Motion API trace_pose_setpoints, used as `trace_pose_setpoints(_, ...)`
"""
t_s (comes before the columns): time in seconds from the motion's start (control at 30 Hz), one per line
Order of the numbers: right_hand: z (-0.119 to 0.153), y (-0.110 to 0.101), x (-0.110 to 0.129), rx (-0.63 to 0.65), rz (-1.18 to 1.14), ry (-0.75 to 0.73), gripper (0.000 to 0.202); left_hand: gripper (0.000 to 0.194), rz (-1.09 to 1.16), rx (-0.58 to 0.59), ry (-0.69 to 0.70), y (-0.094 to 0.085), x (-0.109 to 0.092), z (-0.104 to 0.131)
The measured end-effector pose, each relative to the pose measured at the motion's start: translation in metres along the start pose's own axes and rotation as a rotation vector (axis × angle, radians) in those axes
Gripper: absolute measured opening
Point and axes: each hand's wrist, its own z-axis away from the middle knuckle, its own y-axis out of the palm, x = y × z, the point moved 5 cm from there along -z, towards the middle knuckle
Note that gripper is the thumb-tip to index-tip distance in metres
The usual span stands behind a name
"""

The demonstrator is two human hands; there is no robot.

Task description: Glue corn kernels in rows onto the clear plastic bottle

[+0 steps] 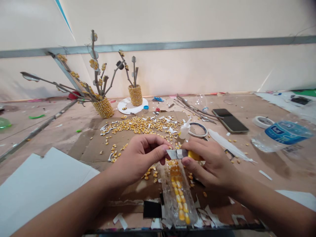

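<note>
My right hand (pixel 209 161) holds a yellow-handled cutter (pixel 195 155), its short metal blade pointing left. The fingertips of my left hand (pixel 143 158) are pinched at the blade's tip; whatever small piece may be between them is too small to make out. Just below both hands lies a clear plastic bottle (pixel 170 204) with rows of corn kernels (pixel 179 197) along its upper side, near the table's front edge. Loose kernels (pixel 145 124) are heaped on cardboard beyond my hands. A small glue bottle (pixel 184 130) stands behind my right hand.
Two kernel-covered pots (pixel 103 107) with twigs stand at the back left. Right of centre are a tape ring (pixel 198 129), loose twigs (pixel 195 108), a phone (pixel 230 120) and a labelled plastic bottle (pixel 283 135) on its side. White board (pixel 46 191) lies at left.
</note>
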Motion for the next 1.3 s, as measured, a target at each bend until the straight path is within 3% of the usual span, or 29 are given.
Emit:
trace_pose_setpoints(0.2, 0.003, 0.001, 0.0, 0.023, -0.019, 0.005, 0.032, 0.012, 0.03, -0.008, 0.013, 0.002, -0.001, 0.003)
trace_pose_setpoints(0.53, 0.001, 0.001, 0.008, 0.024, -0.012, -0.061, 0.04, 0.035, 0.179, 0.105, -0.069, 0.005, 0.01, 0.006)
trace_pose_setpoints(0.7, 0.0, -0.011, -0.007, -0.153, -0.025, 0.068, 0.021, 0.033, 0.19, 0.224, -0.033, 0.011, 0.007, 0.014)
trace_pose_setpoints(0.77, 0.0, -0.014, -0.009, -0.199, -0.053, 0.073, 0.019, 0.031, 0.191, 0.182, -0.023, 0.005, 0.008, 0.011)
trace_pose_setpoints(0.9, 0.001, -0.01, -0.002, -0.161, -0.175, 0.089, 0.015, 0.032, 0.14, 0.11, -0.021, -0.004, 0.008, 0.002)
trace_pose_setpoints(1.07, 0.004, -0.004, 0.006, -0.193, -0.329, 0.139, 0.017, 0.021, -0.009, 0.078, 0.001, 0.006, 0.002, 0.003)
trace_pose_setpoints(1.3, 0.002, -0.007, 0.017, -0.184, -0.252, -0.071, 0.024, 0.023, -0.153, 0.114, -0.054, 0.013, 0.001, 0.003)
